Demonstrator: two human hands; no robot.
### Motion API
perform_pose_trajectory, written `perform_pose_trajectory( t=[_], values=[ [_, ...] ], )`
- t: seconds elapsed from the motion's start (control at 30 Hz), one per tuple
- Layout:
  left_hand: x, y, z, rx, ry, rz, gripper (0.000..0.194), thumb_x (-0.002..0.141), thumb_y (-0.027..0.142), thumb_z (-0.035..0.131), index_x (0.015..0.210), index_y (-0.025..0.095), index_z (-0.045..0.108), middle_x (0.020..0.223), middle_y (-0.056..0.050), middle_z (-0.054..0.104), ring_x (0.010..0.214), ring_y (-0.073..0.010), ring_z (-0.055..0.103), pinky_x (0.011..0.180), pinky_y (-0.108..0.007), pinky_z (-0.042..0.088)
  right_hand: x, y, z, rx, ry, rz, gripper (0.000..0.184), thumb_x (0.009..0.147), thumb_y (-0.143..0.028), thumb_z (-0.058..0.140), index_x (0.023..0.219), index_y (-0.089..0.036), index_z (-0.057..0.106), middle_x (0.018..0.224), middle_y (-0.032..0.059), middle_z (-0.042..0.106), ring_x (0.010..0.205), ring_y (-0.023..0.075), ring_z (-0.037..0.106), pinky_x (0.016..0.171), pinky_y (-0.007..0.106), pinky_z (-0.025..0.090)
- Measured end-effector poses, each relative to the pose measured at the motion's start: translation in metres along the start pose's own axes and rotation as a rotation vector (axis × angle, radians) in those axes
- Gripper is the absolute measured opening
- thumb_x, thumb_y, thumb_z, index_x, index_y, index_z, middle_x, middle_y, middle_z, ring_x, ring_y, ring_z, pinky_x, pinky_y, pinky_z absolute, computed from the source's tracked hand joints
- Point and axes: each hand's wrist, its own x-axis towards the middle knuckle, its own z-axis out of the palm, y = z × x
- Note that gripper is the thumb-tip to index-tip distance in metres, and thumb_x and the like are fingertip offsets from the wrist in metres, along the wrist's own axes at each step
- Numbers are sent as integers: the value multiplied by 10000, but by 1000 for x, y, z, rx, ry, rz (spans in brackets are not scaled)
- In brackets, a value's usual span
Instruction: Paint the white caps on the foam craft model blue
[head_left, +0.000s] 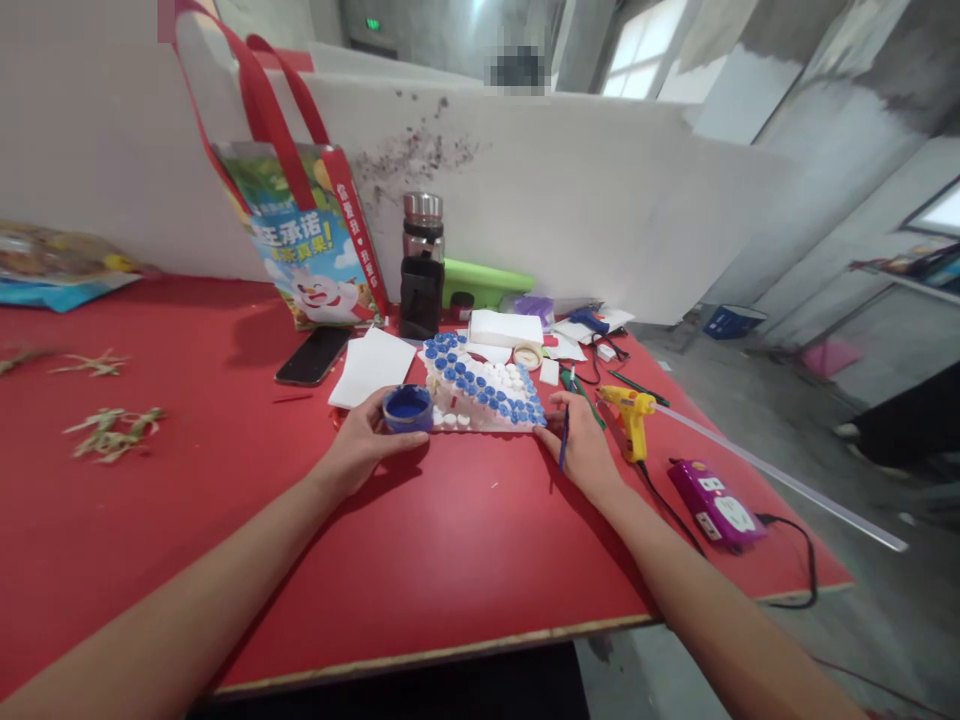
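Holding a pot (409, 408) of blue paint at the model's near left corner, the left hand (366, 440) has fingers and thumb wrapped about its side; the right hand (586, 448) grasps a slim blue brush (564, 438) by the near right corner, though whether its fingertips touch the base cannot be told. The model (487, 385), white with rows of blue knobs, sits between the hands on the red table (450, 570); white knobs show at its near left and far right. Sound practice, in this inspector's judgement: keep the pot upright and close, yet clear of the white parts; load the brush lightly, wiping excess on the rim; steady the wrist on the table; keep the right sleeve-free forearm off the glue gun (634, 415), just right of the hand, which may be hot.
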Motion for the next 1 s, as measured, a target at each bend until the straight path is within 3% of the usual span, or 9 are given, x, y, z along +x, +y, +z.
perform_pose_trajectory(
  t=[0.17,0.23,0.37,0.47,0.57,0.77,0.9,1.0],
  values=[
    [-2,-5,-5,6,24,6,805,539,407,1081,1239,194,745,1253,-142,827,1223,-360,772,1123,-495,599,-5,-8,-9,-37,9,-21,417,1000,-383,709,1364,-254,551,1234,167,721,1035,344,799,967,617,669],
    [-6,-5,-8,17,47,3,835,536,414,1087,1258,188,734,1276,-153,824,1241,-372,771,1127,-501,599,-8,-21,-16,-55,41,-39,382,1016,-362,693,1359,-258,563,1291,182,712,1096,345,803,993,605,664],
    [-12,-2,-12,44,67,18,847,548,429,1078,1277,184,724,1307,-160,818,1275,-390,764,1152,-520,590,0,-63,-27,-15,208,-82,186,1127,-348,546,1288,-280,612,1189,134,787,1067,297,832,969,540,679],
    [-15,2,-10,78,61,21,834,549,445,1070,1264,194,722,1274,-150,825,1250,-398,772,1122,-524,615,23,-99,-31,247,252,-21,215,1170,-441,524,1280,-297,640,1106,82,820,887,236,847,780,436,691],
    [-19,6,-5,127,11,25,785,581,445,1051,1250,201,723,1253,-140,825,1223,-391,780,1093,-511,638,49,-128,-33,483,259,-45,298,1169,-542,545,1178,-291,705,856,23,794,675,189,798,548,336,607],
    [-24,6,4,254,-107,109,714,652,407,1010,1276,201,731,1281,-139,821,1226,-375,782,1109,-518,632,69,-143,-15,685,328,-75,435,1159,-576,578,876,-274,712,576,-59,536,422,102,537,412,275,434],
    [-26,1,7,288,-171,178,636,721,356,963,1293,209,730,1290,-122,819,1214,-349,785,1107,-519,626,51,-146,4,808,279,65,427,1104,-616,669,885,-250,660,564,-83,535,386,64,428,354,210,321],
    [-27,-1,8,306,-189,226,636,741,323,958,1321,219,720,1325,-121,803,1248,-347,768,1137,-537,604,35,-151,12,870,149,105,397,1081,-597,715,905,-250,634,610,-75,577,459,73,493,404,187,385]
  ],
)
